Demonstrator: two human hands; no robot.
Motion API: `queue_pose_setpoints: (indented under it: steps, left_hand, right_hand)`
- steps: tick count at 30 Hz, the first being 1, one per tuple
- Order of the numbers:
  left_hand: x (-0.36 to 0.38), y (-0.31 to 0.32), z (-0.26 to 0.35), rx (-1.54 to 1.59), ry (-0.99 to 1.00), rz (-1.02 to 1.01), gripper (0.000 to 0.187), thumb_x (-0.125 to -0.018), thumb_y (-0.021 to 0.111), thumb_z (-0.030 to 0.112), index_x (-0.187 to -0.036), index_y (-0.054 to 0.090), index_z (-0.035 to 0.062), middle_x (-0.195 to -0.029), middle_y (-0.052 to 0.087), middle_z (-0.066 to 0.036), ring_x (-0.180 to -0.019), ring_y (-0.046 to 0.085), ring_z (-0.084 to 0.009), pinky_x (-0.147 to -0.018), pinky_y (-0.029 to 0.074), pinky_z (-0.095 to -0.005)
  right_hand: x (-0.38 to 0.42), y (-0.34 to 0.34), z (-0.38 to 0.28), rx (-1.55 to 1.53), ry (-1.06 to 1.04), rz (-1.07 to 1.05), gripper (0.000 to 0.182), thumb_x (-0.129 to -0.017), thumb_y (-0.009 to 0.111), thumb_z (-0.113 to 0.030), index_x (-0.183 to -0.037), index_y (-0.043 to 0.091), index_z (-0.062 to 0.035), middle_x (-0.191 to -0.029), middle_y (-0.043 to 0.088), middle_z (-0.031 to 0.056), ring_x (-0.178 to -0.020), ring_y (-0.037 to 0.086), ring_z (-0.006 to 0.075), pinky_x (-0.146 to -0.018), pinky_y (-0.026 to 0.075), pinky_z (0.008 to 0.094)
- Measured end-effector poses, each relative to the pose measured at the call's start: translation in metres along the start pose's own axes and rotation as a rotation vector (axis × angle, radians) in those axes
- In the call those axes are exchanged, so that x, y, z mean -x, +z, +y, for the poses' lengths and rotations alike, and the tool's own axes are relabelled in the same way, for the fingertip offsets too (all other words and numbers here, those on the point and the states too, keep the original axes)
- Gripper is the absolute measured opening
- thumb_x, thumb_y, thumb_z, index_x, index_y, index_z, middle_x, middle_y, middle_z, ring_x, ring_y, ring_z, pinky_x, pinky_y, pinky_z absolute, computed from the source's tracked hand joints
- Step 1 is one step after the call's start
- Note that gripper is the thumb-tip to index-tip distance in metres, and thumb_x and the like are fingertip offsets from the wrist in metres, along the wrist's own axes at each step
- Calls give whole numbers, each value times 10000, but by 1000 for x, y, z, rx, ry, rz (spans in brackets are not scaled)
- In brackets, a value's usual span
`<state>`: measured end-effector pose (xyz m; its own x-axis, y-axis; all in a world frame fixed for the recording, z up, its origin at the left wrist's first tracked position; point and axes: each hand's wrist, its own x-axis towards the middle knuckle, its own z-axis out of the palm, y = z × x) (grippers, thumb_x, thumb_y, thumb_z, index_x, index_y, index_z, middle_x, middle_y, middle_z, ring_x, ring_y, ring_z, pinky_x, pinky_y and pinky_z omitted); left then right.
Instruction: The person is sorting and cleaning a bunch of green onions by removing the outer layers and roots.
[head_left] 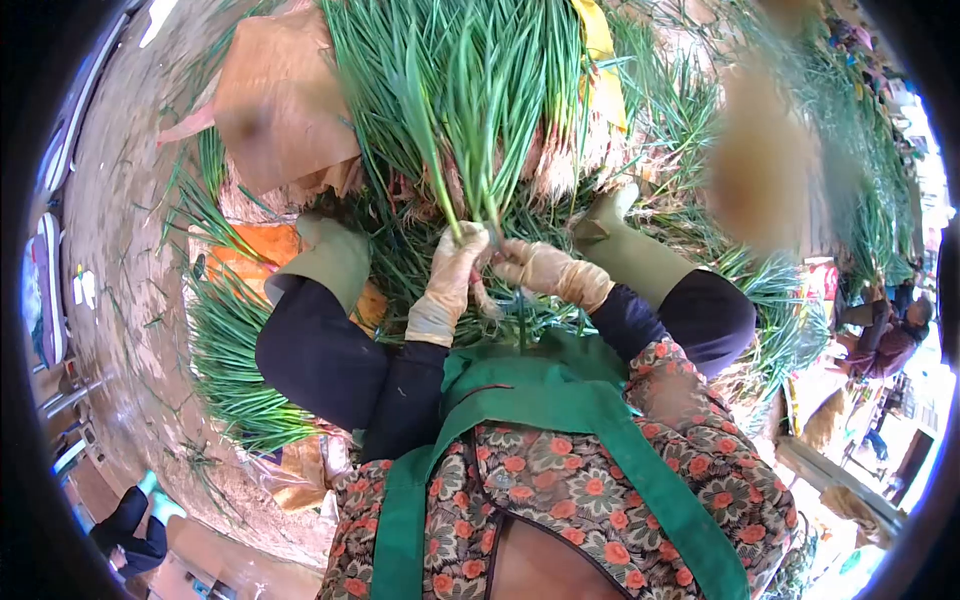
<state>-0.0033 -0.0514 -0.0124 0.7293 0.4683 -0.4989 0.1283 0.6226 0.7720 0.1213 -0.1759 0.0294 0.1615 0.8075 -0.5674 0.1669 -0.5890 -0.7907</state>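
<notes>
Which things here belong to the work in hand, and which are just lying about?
Apparently in use:
left hand
right hand
green stalks in the left grip
large stalk pile ahead

Probably just lying about:
brown sheet
orange sheet
yellow plastic

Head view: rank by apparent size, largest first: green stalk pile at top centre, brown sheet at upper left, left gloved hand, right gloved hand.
1. Green stalk pile
2. Brown sheet
3. Left gloved hand and right gloved hand: too alike to rank.

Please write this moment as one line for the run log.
left hand: gripping green stalks | right hand: fingers near stalk bases, grip unclear | ahead: large stalk pile | both hands: gloved
</notes>
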Motion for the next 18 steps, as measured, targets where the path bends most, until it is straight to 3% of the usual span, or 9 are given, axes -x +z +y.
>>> queue_pose_setpoints:
  steps: [1, 2, 4, 6, 8, 11, 14, 16, 18]
  left_hand:
    - [1, 7, -1, 93, 23, -58, 201, -823, 643, 80, -957, 493, 73, -1010, 637, -84, -834, 587, -115, -689, 465, -217]
    - [7, 10, 8, -85, -99, 28, 196, -811, 649, 59, -887, 470, 82, -869, 640, -59, -678, 581, -106, -543, 455, -207]
    - [9, 4, -5, 5, -3, 78, 214, -803, 653, 38, -846, 451, 94, -741, 608, -31, -516, 517, -81, -420, 392, -200]
    - [-5, -19, -29, -160, 144, 207, 241, -793, 660, 20, -818, 436, 106, -702, 592, -36, -439, 452, -65, -390, 368, -211]
    - [-11, -38, -36, -388, 238, 268, 239, -800, 655, 26, -813, 431, 108, -705, 584, -34, -460, 493, -76, -396, 394, -217]
    - [19, -16, -4, -359, 3, 236, 260, -790, 681, 91, -846, 426, 92, -747, 589, -46, -637, 648, -137, -440, 448, -221]
    - [16, -14, -31, -435, 201, 183, 238, -790, 678, 108, -810, 442, 87, -719, 576, -34, -509, 553, -108, -422, 429, -233]
    - [33, -1, -19, -285, 17, 44, 187, -788, 632, 42, -888, 476, 62, -684, 572, -38, -533, 576, -139, -473, 460, -267]
    - [37, -6, -19, -279, -167, -67, 195, -794, 621, 25, -910, 468, 60, -714, 578, -40, -555, 574, -135, -466, 454, -271]
  right_hand:
    - [-1, 11, 0, 257, -103, -35, 504, -877, 521, -410, -1225, 472, -50, -977, 624, 215, -930, 604, 344, -785, 459, 403]
    - [11, 11, -19, 371, -10, -124, 527, -885, 488, -441, -1232, 459, -45, -999, 611, 241, -960, 576, 389, -799, 448, 428]
    - [-8, 27, 32, 364, -8, -183, 514, -884, 481, -430, -1241, 462, -61, -1033, 609, 227, -978, 581, 358, -805, 457, 409]
    - [-19, 19, 99, 159, -327, -142, 521, -872, 481, -429, -1237, 478, -58, -1091, 594, 219, -1024, 570, 330, -829, 457, 401]
    - [11, -14, 71, 1035, 34, -280, 564, -844, 492, -458, -1232, 492, -47, -1131, 578, 216, -1061, 557, 309, -863, 451, 388]
    - [26, -9, 60, 756, 242, 161, 630, -813, 515, -497, -1228, 494, -23, -1122, 579, 224, -1059, 556, 321, -902, 432, 393]
    - [-38, 21, 54, -68, 69, 308, 808, -790, 519, -626, -1291, 423, 1, -1155, 578, 200, -1104, 533, 322, -961, 391, 362]
    - [-19, 30, -37, -763, 122, 369, 550, -805, 669, -372, -1137, 516, 38, -1000, 619, 103, -831, 611, 202, -714, 508, 329]
    - [-69, 39, 0, -776, 125, 482, 389, -813, 679, -283, -1052, 563, 2, -871, 621, 65, -729, 588, 151, -601, 489, 296]
